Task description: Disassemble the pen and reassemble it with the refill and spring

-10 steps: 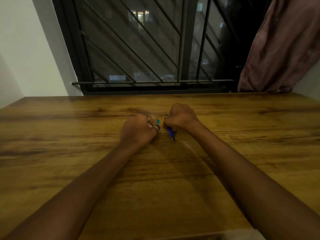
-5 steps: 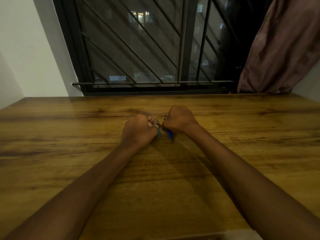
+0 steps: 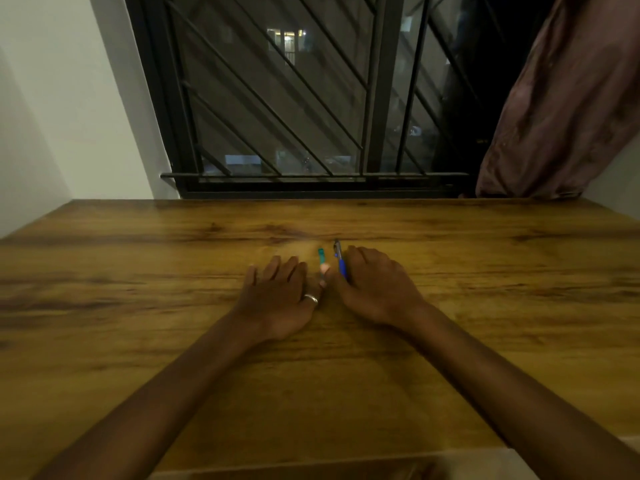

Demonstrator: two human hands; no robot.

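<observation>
A wood-grain desk (image 3: 138, 271) stands against a white wall (image 3: 69, 116). Behind it, a black-barred window (image 3: 375, 98) shows night and distant lit windows (image 3: 285, 38). A mauve curtain (image 3: 561, 116) hangs at right.

Tabletop (image 3: 138, 341) open sideways; window grille (image 3: 277, 116) (curtain (image 3: 561, 116) right) bounds far edge.

Two pen parts can be counted on the table (image 3: 138, 271): one teal piece (image 3: 321, 258) and one blue piece (image 3: 340, 263). It cannot be told whether any smaller parts lie hidden under the fingers. There are two hands, one left hand (image 3: 277, 296) and one right hand (image 3: 374, 289). A single ring (image 3: 311, 299) is seen, worn on the left hand. There is one table, one window (image 3: 294, 98) with a barred grille, and one curtain (image 3: 561, 109). Beyond the glass, one cluster of lit windows (image 3: 285, 38) shows.
</observation>
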